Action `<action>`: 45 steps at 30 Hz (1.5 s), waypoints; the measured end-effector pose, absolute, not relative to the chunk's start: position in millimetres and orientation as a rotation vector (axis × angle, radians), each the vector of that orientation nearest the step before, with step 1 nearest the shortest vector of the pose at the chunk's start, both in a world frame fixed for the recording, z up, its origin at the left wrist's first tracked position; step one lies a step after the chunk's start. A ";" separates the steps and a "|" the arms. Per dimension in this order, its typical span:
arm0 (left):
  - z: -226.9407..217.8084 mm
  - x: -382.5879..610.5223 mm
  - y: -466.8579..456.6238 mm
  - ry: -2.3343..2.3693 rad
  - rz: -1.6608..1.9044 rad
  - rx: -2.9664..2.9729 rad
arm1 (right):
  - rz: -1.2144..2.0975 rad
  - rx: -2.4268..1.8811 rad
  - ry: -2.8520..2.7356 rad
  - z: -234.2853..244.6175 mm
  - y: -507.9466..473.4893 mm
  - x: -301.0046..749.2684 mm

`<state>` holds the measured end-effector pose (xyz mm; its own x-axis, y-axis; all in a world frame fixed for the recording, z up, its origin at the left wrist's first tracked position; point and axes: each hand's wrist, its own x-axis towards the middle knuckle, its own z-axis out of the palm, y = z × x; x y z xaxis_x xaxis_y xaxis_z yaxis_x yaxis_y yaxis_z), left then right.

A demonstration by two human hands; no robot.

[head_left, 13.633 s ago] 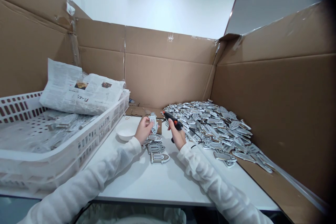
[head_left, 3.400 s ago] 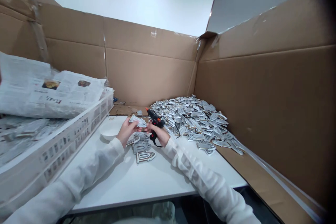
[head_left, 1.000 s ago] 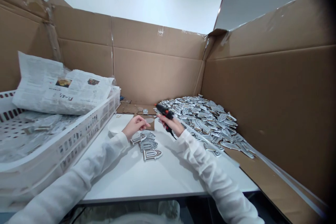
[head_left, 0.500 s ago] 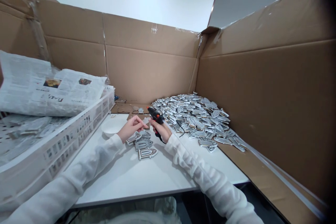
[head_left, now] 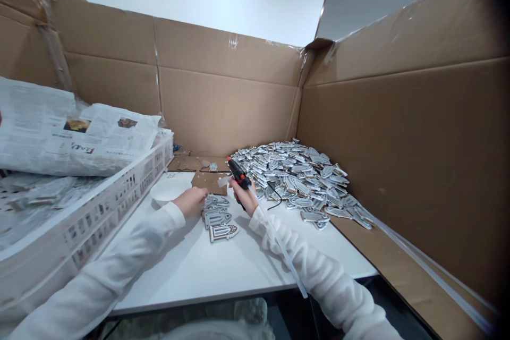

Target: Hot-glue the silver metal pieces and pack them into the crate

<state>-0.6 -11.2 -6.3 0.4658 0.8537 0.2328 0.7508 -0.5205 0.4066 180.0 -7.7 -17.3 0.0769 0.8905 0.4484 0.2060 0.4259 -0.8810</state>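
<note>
My right hand (head_left: pixel 246 199) is wrapped round a black hot glue gun (head_left: pixel 239 174) with an orange tip that points up and away. A long clear glue stick (head_left: pixel 292 265) trails from its back along my sleeve. By my right fingertips shows a small pale piece (head_left: pixel 223 181); whether the hand holds it I cannot tell. My left hand (head_left: pixel 192 202) is low over the table with its fingers pressed together, at the left edge of a few grey-and-white arch-shaped pieces (head_left: pixel 217 218) lying in a row. What the left fingers grip is hidden.
A large heap of similar pieces (head_left: pixel 290 170) lies at the back right. At left stands a white plastic basket (head_left: pixel 119 191) with newspaper (head_left: pixel 95 138) over its contents. A white round sheet or dish (head_left: pixel 170 189) lies behind my left hand. Cardboard walls (head_left: pixel 227 106) enclose the white table (head_left: pixel 199 281).
My left hand has moved away from the right, down to the row of pieces, and its fingers have closed. The glue gun has shifted slightly right, and its glue stick now hangs clear of my sleeve.
</note>
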 end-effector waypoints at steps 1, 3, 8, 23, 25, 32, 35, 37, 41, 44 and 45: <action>-4.2 2.3 -12.0 1.367 0.654 2.344 | 0.684 -1.036 -1.445 -16.6 -8.5 180.2; 0.3 8.7 -14.8 1.299 0.748 1.986 | 0.668 -1.025 -1.482 -14.8 -10.4 180.6; 6.7 19.0 -23.1 1.119 0.901 1.317 | 0.589 -0.992 -1.612 -11.0 -15.6 179.8; -4.3 22.0 -18.2 0.884 1.027 1.293 | 0.230 -0.823 -1.806 -19.1 -10.3 176.0; -5.1 21.9 -17.6 0.883 1.018 1.314 | 0.237 -0.816 -1.794 -18.4 -11.6 175.0; 0.7 22.7 -21.9 0.878 1.031 1.279 | 0.227 -0.822 -1.797 -11.8 -17.8 173.9; 2.0 22.6 -23.2 0.866 1.031 1.265 | 0.226 -0.836 -1.808 -11.0 -19.1 173.9; 1.3 22.7 -22.9 0.870 1.025 1.266 | 0.224 -0.852 -1.813 -11.7 -19.8 173.6; -1.2 23.7 -22.7 0.915 1.017 1.309 | 0.223 -0.847 -1.868 -16.1 -20.0 173.3; -1.7 24.9 -24.8 0.918 0.999 1.371 | 0.223 -0.833 -1.887 -20.6 -18.3 173.2; -1.5 25.3 -25.5 0.911 0.994 1.384 | 0.219 -0.829 -1.879 -21.7 -17.6 172.9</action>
<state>25.3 -25.5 -1.5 0.3411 0.9383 0.0574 -0.0242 -0.0523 0.9983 172.9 -17.6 -21.7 -0.2374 0.6318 0.7379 0.4454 0.7458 -0.4954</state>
